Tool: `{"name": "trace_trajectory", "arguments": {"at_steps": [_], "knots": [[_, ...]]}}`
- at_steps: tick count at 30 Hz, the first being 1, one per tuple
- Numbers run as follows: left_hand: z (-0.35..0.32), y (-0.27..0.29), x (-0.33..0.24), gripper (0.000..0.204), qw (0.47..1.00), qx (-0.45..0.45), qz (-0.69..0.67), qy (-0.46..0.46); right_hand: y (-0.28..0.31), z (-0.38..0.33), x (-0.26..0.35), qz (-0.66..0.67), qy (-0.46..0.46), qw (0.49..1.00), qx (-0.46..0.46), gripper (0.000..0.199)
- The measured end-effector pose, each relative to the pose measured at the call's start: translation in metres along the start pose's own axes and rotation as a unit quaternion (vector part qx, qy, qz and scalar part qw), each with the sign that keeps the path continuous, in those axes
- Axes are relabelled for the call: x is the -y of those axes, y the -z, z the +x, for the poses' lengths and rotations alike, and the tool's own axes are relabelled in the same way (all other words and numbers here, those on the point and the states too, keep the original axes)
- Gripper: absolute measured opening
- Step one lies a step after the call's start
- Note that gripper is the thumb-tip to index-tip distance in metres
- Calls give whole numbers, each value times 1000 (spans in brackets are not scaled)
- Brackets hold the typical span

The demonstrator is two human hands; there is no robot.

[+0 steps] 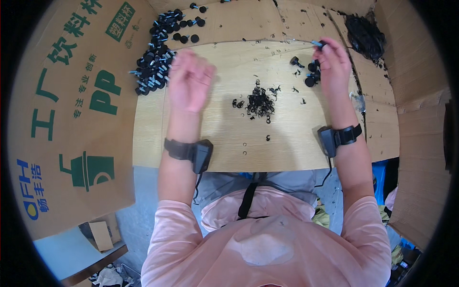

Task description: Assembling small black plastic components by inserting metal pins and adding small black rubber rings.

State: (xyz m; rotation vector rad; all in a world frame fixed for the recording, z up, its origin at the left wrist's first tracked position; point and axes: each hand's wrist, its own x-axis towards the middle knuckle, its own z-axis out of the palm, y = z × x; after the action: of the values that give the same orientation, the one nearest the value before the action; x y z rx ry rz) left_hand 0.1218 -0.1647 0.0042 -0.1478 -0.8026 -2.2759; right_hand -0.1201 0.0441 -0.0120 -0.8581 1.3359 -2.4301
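In my right hand (333,67), at the far right of the table, the fingertips pinch a black-headed thumb screw (317,43), its metal shank pointing left. Below those fingers lie several more black-headed screws (310,80). My left hand (190,79) is over the table just right of a large heap of such screws (156,63); motion smears its fingers, and I cannot make out anything in them. Between my hands sits a small pile of black rings or clips (259,103), with loose ones scattered around it.
Cardboard walls rise at the left (105,143) and right (420,105) of the wooden table (220,148). A tangled black bundle (365,32) lies in the far right corner. Wrist-worn black devices with cables sit on both my forearms, the left one (202,156) and the right one (328,141).
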Motion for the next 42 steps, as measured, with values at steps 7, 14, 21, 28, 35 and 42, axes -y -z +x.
{"name": "trace_trajectory", "arguments": {"at_steps": [7,14,21,28,35,42], "knots": [[-16,-34,40,24,929,41,330,164,-41,-43,-4,-35,-61,973,218,28],[-17,-24,48,23,923,87,327,184,-51,-51,-10,-122,-38,951,282,33],[-20,-21,48,8,885,123,400,204,-57,-53,-3,-145,-47,943,297,32],[-23,-31,41,11,880,42,452,141,-55,-55,0,-18,-190,930,315,32],[-25,-36,42,11,888,5,457,57,-56,-56,5,-3,-262,904,337,36],[-7,5,19,8,985,-42,165,12,-45,-52,1,-39,-272,879,390,27]]}}
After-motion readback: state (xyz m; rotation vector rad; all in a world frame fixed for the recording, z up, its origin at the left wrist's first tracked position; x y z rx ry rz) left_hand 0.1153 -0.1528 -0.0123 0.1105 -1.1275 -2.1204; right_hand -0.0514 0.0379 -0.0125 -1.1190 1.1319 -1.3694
